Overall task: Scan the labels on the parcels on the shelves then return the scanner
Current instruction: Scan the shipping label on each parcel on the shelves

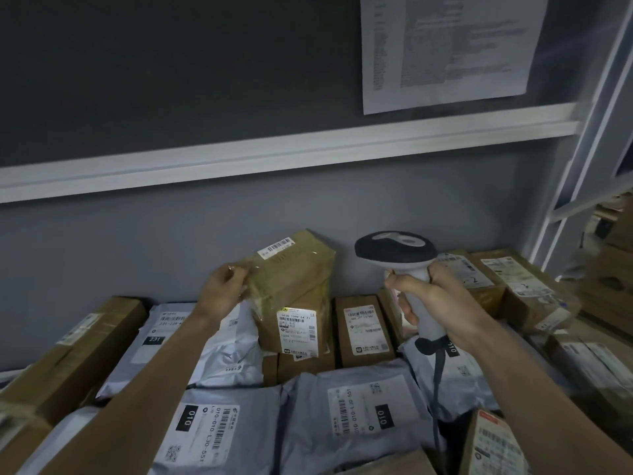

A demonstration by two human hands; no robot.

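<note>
My right hand (433, 296) grips the white handle of a barcode scanner (397, 252), whose dark head points toward the back wall; its grey cable hangs down. My left hand (224, 286) holds the left edge of a taped cardboard box (294, 269), tilted up with a barcode label on its top corner. That box leans on another box carrying a white label (297, 329). Grey mailer bags (356, 416) with labels lie in front.
The shelf is packed with parcels: a long carton (78, 351) at left, more cartons (513, 282) at right, a small labelled box (364, 330) in the middle. A white shelf rail (274, 159) runs overhead and a white upright (589, 138) stands at right. A printed sheet (445, 46) hangs on the wall.
</note>
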